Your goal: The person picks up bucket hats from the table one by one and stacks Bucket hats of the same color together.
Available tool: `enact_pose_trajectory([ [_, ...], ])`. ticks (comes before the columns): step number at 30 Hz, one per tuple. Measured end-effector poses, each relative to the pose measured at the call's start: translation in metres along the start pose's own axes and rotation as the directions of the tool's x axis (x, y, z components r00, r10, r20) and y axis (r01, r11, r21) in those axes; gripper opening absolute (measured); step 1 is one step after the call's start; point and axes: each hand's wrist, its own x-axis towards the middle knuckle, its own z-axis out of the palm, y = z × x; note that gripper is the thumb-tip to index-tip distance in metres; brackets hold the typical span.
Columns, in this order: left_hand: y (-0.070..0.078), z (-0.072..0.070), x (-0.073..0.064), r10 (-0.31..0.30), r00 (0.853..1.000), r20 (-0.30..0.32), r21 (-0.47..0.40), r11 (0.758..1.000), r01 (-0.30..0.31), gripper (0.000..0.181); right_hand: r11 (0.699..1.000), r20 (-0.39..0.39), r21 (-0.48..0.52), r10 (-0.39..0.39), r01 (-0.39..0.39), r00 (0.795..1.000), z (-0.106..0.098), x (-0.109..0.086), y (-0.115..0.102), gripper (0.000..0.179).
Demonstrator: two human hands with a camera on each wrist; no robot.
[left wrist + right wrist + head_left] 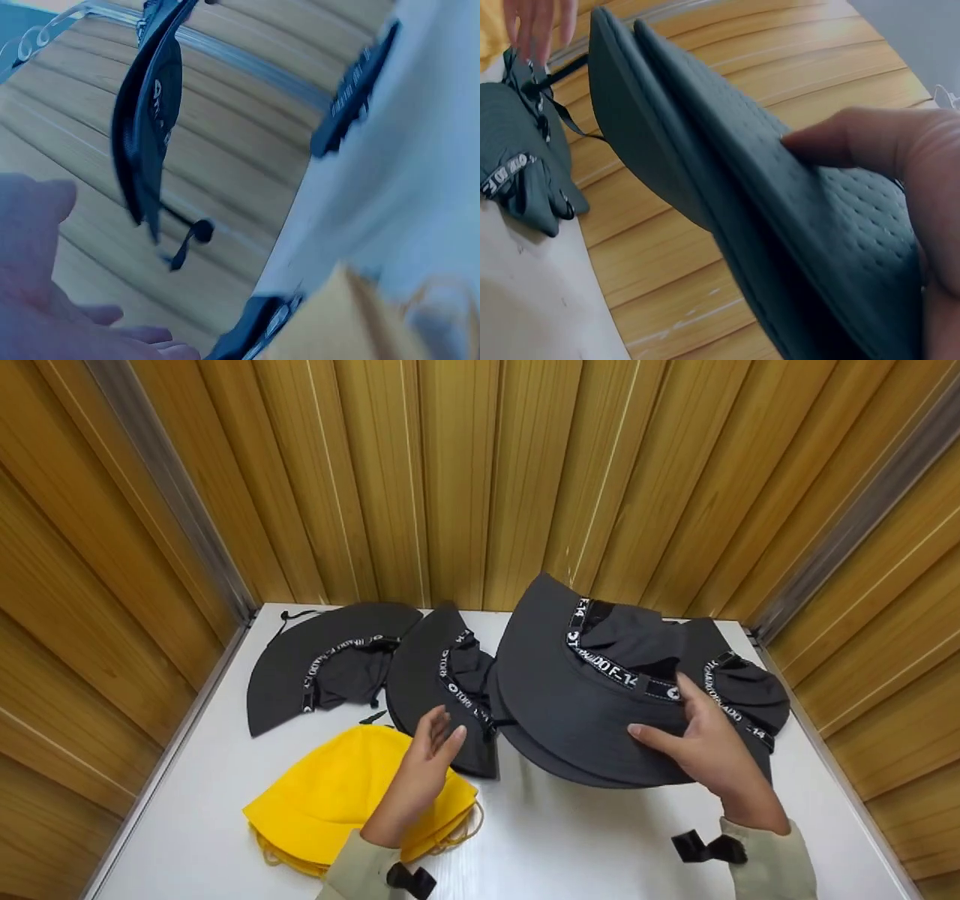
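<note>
My right hand (712,746) holds two dark grey bucket hats (559,697), one over the other, by the brim. In the right wrist view the thumb presses on the dotted top brim (825,202), with a second brim layered under it; the other fingers are hidden. Both hats are raised and tilted, a cord hanging from them in the left wrist view. The left hand (424,769) holds nothing; its fingers are loosely bent over a stack of yellow hats (337,787) with cords.
On the white table (202,810) lie more dark hats with lettered bands: one at the back left (300,675), one in the middle (420,682) and one at the right (750,690), partly behind the held pair. Ribbed wood-look walls (450,472) enclose the table.
</note>
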Motion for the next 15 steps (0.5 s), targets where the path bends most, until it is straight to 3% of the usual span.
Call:
enact_pose_trajectory([
  [1, 0.001, 0.005, 0.004, -0.024, 0.999, 0.025, -0.123, 0.992, 0.027, 0.085, 0.999, 0.019, 0.028, -0.019, 0.018, 1.0, 0.0, -0.001, -0.001, 0.089],
  [3, 0.004, 0.015, 0.009, -0.067, 0.995, 0.068, -0.347, 0.934, 0.087, 0.083, 0.995, 0.055, 0.088, -0.041, 0.036, 0.998, -0.002, -0.001, -0.001, 0.088],
  [6, 0.008, 0.025, 0.014, -0.104, 0.981, 0.163, -0.593, 0.784, 0.182, 0.072, 0.986, 0.123, 0.161, -0.054, 0.033, 0.991, -0.003, -0.003, -0.001, 0.088],
  [10, 0.015, 0.031, 0.014, -0.094, 0.953, 0.29, -0.761, 0.581, 0.289, 0.056, 0.974, 0.215, 0.225, -0.077, 0.027, 0.974, -0.004, -0.005, 0.002, 0.086],
  [12, 0.017, 0.034, 0.013, -0.075, 0.948, 0.311, -0.815, 0.492, 0.306, 0.051, 0.97, 0.245, 0.238, -0.104, 0.045, 0.964, -0.004, -0.005, 0.005, 0.085],
  [14, 0.018, 0.037, 0.013, -0.049, 0.951, 0.305, -0.853, 0.43, 0.296, 0.049, 0.969, 0.259, 0.238, -0.128, 0.066, 0.957, -0.005, -0.005, 0.007, 0.086],
  [15, 0.019, 0.039, 0.012, -0.041, 0.954, 0.298, -0.86, 0.423, 0.287, 0.049, 0.969, 0.265, 0.235, -0.137, 0.074, 0.954, -0.006, -0.004, 0.008, 0.086],
])
